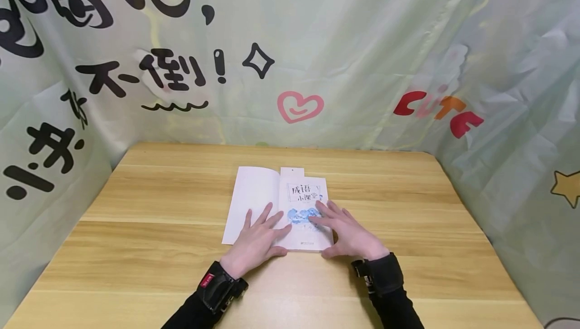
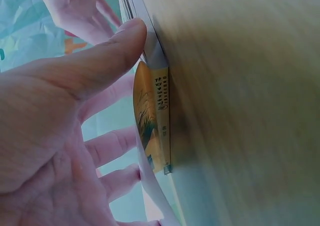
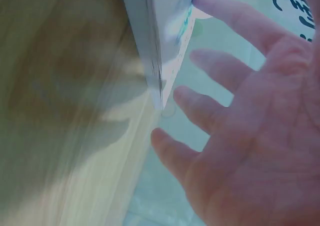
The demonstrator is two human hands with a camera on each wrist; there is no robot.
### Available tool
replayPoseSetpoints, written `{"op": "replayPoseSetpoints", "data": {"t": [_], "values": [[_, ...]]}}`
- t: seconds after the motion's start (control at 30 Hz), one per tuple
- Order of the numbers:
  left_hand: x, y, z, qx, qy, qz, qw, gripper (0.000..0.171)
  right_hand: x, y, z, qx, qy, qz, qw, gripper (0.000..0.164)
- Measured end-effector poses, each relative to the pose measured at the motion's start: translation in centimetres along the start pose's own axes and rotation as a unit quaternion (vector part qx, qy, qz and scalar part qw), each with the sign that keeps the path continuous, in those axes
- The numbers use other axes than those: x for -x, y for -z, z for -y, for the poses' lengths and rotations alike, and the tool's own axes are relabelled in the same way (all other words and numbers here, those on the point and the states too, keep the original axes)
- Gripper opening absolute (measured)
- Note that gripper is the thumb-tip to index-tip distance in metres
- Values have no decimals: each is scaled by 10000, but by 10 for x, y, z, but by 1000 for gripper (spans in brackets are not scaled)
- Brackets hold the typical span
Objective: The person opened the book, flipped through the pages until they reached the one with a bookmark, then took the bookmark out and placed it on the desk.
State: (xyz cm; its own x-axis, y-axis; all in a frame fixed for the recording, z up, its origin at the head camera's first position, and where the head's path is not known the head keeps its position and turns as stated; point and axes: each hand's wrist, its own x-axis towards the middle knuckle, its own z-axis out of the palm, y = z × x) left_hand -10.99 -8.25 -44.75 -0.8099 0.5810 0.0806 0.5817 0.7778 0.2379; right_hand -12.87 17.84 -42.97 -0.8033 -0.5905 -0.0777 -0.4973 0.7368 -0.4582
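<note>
The setting is enclosed by a pale green fabric backdrop [image 1: 362, 32], printed with black characters, a pink heart [image 1: 300, 107] and the coloured letters "CUTE". Before it stands a wood-grain table [image 1: 149, 253]. A book [image 1: 280, 188] is found lying opened on the table, midway across and between the hands; a plain white leaf [image 1: 251, 193] is displayed at left and a printed title page [image 1: 303, 236] at right. In the left wrist view, an orange-yellow spine [image 2: 162, 116] is seen against the tabletop. The left hand [image 1: 255, 243] is laid across the book with fingers spread, its thumb placed at the near edge. The right hand [image 1: 351, 238] is held at the right edge, fingers spread; the page is met by its index fingertip, while contact by the thumb cannot be told. A black strap [image 1: 217, 286] is worn on the left wrist, another on the right. A white tab [image 1: 292, 172] is noted protruding beyond the far edge. A blue illustration [image 1: 299, 216] is partly covered by right-hand fingers.
</note>
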Motion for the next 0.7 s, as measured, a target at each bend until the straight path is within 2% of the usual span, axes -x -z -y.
{"op": "replayPoseSetpoints", "data": {"t": [0.17,0.4,0.5,0.6,0.7], "values": [[1,0,0,-4,-22,-28,10000,55,1,2,0,-272,274,-13,9993,69],[1,2,1,21,-12,14,10000,55,4,9,-7,-759,383,-3,9964,49],[1,1,1,47,-8,24,10000,55,6,12,-10,-895,408,-151,9950,38],[1,1,1,57,-2,42,10000,55,6,13,-10,-699,310,-513,9958,45],[1,2,1,61,-4,65,10000,56,6,13,-10,-372,105,-956,9947,62]]}}
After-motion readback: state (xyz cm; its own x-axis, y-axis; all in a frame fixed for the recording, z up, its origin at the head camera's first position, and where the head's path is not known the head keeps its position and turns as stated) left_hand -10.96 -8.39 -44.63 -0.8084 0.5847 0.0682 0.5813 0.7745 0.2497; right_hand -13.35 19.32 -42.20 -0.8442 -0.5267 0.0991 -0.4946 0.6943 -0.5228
